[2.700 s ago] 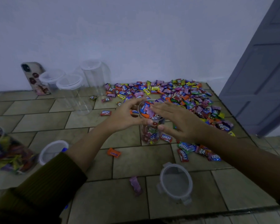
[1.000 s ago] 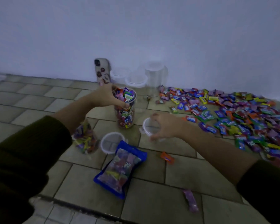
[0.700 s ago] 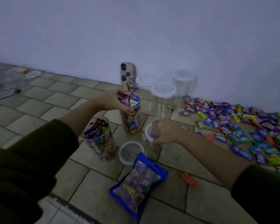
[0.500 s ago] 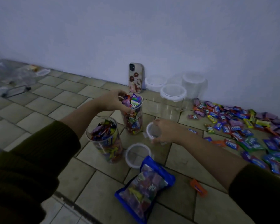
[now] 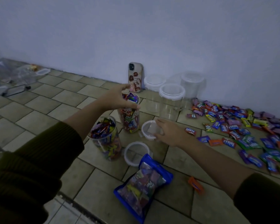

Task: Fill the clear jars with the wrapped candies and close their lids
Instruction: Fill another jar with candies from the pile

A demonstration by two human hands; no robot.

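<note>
The left hand (image 5: pixel 118 99) curls over the mouth of a full jar (image 5: pixel 131 120), fingers on the far rim and thumb across the near side. The jar stands upright on the tiled floor (image 5: pixel 44 120) with wrappers heaped above its rim. Just to its right, the right hand (image 5: pixel 170 133) pinches a round lid (image 5: pixel 148 130) by its right edge, low at the jar's foot. I cannot tell whether the lid rests on the tiles or is just off them. Near and left of the held jar, a second jar (image 5: pixel 106 139) stands full and uncovered. Another lid (image 5: pixel 135 153) lies flat beside it, and a blue bag (image 5: pixel 143 185) of sweets overlaps that lid's near edge. At the far side a phone (image 5: pixel 135 77) leans on the wall (image 5: pixel 152 38), with three white-rimmed empty jars (image 5: pixel 171 102) to its right. The loose candies (image 5: pixel 249 126) crowd the right side, and one orange sweet (image 5: pixel 196 185) lies alone nearer. Left of the jars the tiles run open to some clear plastic clutter (image 5: pixel 14 76) in the far left corner.
</note>
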